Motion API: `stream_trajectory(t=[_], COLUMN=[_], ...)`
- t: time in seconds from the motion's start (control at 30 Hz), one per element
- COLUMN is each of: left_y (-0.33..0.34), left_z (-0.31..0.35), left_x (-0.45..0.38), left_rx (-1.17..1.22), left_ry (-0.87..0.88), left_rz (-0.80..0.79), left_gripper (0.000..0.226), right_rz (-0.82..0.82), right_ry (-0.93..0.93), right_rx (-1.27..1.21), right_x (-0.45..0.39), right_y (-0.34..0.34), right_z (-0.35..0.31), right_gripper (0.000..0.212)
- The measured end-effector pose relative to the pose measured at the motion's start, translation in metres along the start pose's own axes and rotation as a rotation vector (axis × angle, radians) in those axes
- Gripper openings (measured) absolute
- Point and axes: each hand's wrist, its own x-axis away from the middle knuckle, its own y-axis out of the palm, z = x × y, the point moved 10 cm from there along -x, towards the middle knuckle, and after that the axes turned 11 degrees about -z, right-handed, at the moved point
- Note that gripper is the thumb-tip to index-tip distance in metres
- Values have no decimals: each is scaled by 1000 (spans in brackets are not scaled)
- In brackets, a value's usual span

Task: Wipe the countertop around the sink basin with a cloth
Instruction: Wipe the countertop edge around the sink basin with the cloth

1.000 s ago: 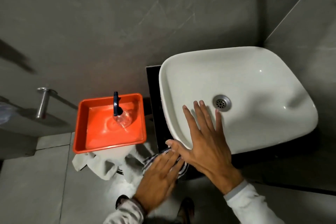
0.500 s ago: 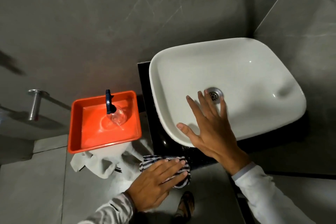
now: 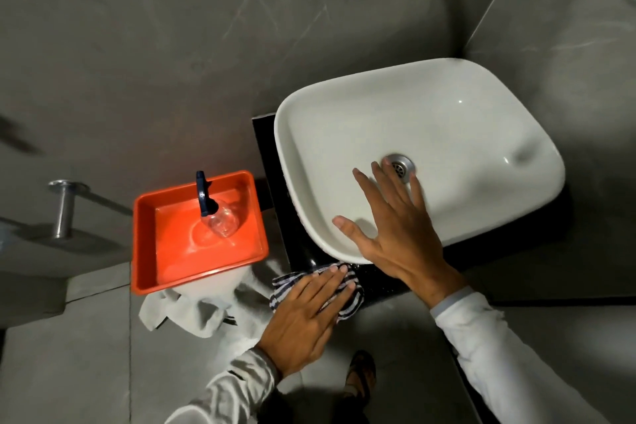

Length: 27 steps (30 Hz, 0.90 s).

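A white sink basin point(image 3: 447, 120) sits on a black countertop point(image 3: 266, 162), with a metal drain point(image 3: 401, 163) in its bottom. My left hand point(image 3: 304, 318) presses flat on a blue-and-white striped cloth point(image 3: 352, 298) at the counter's near-left corner, just below the basin rim. My right hand point(image 3: 395, 227) rests with fingers spread over the basin's near rim, fingertips close to the drain. It holds nothing.
An orange tray point(image 3: 144, 251) left of the counter holds a clear spray bottle point(image 3: 220, 218) with a dark blue trigger. A white cloth point(image 3: 192, 313) lies crumpled under the tray's near edge. A metal wall peg point(image 3: 62, 206) sticks out at left. My sandalled foot point(image 3: 359, 375) shows below.
My left hand with the striped cloth has slid right and forward along the counter's near edge. My right hand has moved further up into the basin toward the drain.
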Motion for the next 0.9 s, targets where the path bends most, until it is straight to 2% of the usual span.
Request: stream_trajectory(t=[0.1, 0.13, 0.23, 0.3, 0.4, 0.5, 0.57, 0.6, 0.7, 0.9], left_y=[-13, -23, -76, -109, -144, -150, -144, -141, -136, -135], left_z=[-13, -24, -73, -100, -120, -121, -120, -119, -118, -122], left_x=[5, 9, 28, 30, 1, -44, -67, -76, -88, -89], left_rx=[137, 215, 320, 276, 180, 86, 88, 103, 158, 131], left_ry=[54, 15, -192, -279, -242, -159, -167, -184, -232, -230], left_rz=[13, 46, 285, 363, 324, 185, 117, 96, 85, 89], left_gripper=[45, 40, 34, 40, 53, 74, 86, 91, 94, 82], right_rz=[156, 258, 534, 538, 296, 45, -22, -23, -11, 55], right_ry=[-12, -17, 6, -6, 6, 266, 430, 494, 608, 624], right_rx=[-115, -164, -276, -277, -222, -112, -106, -105, -114, -58], right_x=[6, 17, 76, 115, 125, 99, 80, 73, 61, 69], right_y=[-14, -23, -37, -17, 55, 116, 130, 135, 146, 153], right_z=[0, -1, -15, -48, -97, -107, -103, -101, -96, -80], right_gripper=[82, 69, 25, 15, 28, 69, 91, 94, 91, 78])
